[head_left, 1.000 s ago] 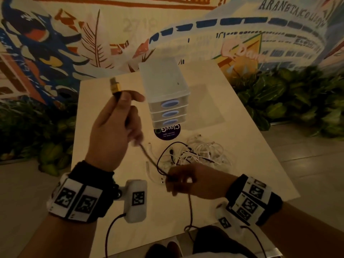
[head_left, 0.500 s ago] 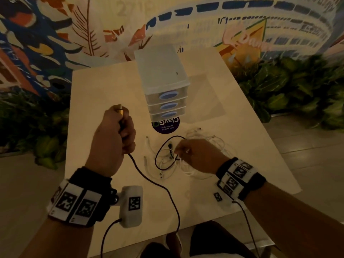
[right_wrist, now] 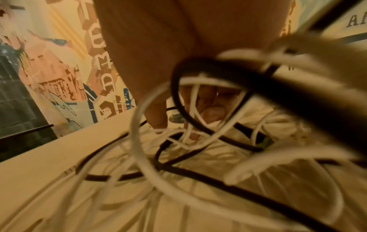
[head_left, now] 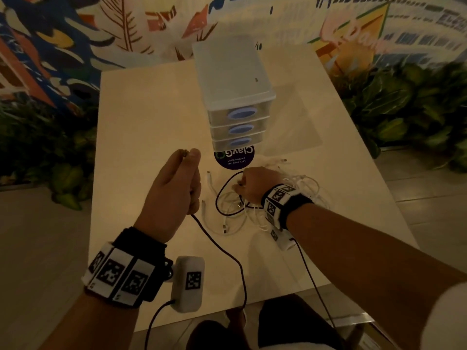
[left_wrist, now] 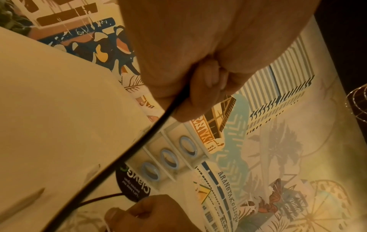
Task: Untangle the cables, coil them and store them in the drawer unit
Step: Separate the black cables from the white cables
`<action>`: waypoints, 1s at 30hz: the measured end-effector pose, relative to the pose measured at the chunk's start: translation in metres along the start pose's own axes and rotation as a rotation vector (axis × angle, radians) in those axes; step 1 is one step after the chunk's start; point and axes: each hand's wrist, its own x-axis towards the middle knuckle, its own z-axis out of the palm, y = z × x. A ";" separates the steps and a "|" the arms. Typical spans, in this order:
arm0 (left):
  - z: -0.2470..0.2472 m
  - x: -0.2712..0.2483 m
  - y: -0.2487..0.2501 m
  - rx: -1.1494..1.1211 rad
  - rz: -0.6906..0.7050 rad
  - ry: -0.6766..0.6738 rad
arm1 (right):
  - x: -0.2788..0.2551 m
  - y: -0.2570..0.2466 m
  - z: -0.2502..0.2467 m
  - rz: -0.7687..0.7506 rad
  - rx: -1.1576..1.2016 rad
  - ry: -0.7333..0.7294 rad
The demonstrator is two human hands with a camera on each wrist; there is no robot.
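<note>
Each wrist wears a black band (head_left: 141,251) faced with white panels printed with black square codes; the other band (head_left: 283,203) sits right of centre. A white camera pod (head_left: 188,286), coded too, hangs off the lower-left band, trailing a thin black lead (head_left: 154,322). A white sleeve edge (head_left: 447,317) shows lower right

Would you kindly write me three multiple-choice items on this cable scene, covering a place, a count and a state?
1. Where does the round dark sticker lie?
A. on the table just in front of the drawer unit
B. on top of the drawer unit
C. on the floor

2. How many drawers does the drawer unit show?
A. two
B. three
C. five

3. What is the left hand doing?
A. resting flat on the table
B. gripping the black cable
C. pulling a drawer

Key: 1 A, it sits at the unit's foot; 2 B, three blue oval handles; 3 B, the black cable trails from its fist.
</note>
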 end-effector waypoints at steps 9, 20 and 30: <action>0.005 0.013 -0.037 0.195 -0.135 -0.071 | -0.009 0.012 -0.022 -0.094 0.285 0.073; 0.032 0.028 -0.113 0.622 -0.122 -0.259 | -0.070 0.005 0.003 -0.147 -0.051 -0.017; 0.036 0.035 -0.132 0.809 -0.094 -0.275 | -0.061 0.001 0.019 -0.067 -0.009 0.064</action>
